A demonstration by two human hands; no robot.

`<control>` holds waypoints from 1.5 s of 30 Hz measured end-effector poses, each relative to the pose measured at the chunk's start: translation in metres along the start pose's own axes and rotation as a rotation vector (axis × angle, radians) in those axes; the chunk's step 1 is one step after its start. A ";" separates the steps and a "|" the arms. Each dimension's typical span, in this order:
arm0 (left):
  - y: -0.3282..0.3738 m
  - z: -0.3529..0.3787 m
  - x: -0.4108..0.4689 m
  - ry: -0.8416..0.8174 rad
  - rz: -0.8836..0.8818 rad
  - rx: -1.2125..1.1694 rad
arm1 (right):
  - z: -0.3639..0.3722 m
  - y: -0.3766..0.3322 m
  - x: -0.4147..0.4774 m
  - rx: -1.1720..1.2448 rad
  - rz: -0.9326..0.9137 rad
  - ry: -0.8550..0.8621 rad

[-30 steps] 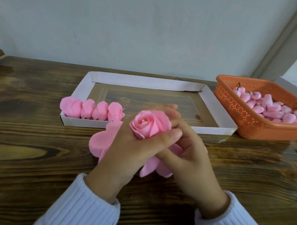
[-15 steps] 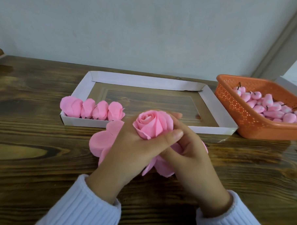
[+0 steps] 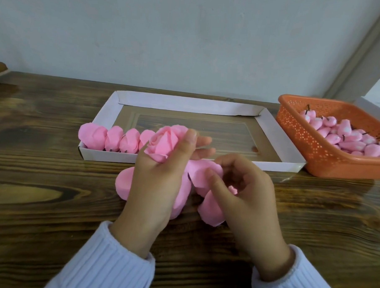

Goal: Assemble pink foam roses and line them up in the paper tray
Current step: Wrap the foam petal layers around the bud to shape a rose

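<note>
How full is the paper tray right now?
Mostly empty: the paper tray holds only four finished roses in a row at its front-left; the rest of its floor is bare.
</note>
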State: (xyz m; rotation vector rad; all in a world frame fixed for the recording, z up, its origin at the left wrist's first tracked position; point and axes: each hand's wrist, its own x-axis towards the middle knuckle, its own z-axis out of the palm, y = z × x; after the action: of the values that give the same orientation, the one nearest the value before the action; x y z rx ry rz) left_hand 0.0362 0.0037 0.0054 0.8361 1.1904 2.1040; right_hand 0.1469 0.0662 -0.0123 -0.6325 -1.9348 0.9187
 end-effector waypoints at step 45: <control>-0.010 -0.001 -0.002 -0.094 -0.005 0.214 | 0.007 -0.013 -0.011 -0.182 -0.245 0.114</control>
State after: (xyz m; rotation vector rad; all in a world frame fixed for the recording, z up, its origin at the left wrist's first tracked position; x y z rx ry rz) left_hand 0.0382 0.0058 -0.0044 1.0143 1.3820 1.9339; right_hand 0.1450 0.0485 -0.0098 -0.5248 -1.9545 0.5477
